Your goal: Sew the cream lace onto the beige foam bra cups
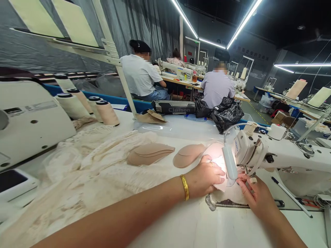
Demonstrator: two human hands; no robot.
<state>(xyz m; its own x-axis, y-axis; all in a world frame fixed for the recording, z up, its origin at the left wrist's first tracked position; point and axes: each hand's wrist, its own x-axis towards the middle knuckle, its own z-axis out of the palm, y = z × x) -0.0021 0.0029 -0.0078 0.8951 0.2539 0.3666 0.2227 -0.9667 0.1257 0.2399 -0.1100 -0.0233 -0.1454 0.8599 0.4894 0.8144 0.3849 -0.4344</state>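
Observation:
My left hand (208, 175), with a gold bangle at the wrist, is closed on a pale pink fabric piece (221, 186) under the bright lamp of the sewing machine (249, 148). My right hand (256, 194) is beside the needle area, thumb and fingers pinched together. What lies between its fingertips is too small to make out. The lamp tube (229, 162) partly hides the sewing spot. Beige moulded bra cups lie left of my hands: a stacked group (150, 155) and another group (187, 156) reaching towards my left hand.
Cream lace fabric (103, 172) spreads over the table's left side. Thread cones (107, 113) stand behind it, near another white machine (33, 117). A pen (292, 197) lies to the right. Black plastic bags (224, 113) sit beyond the table, where people work at other machines.

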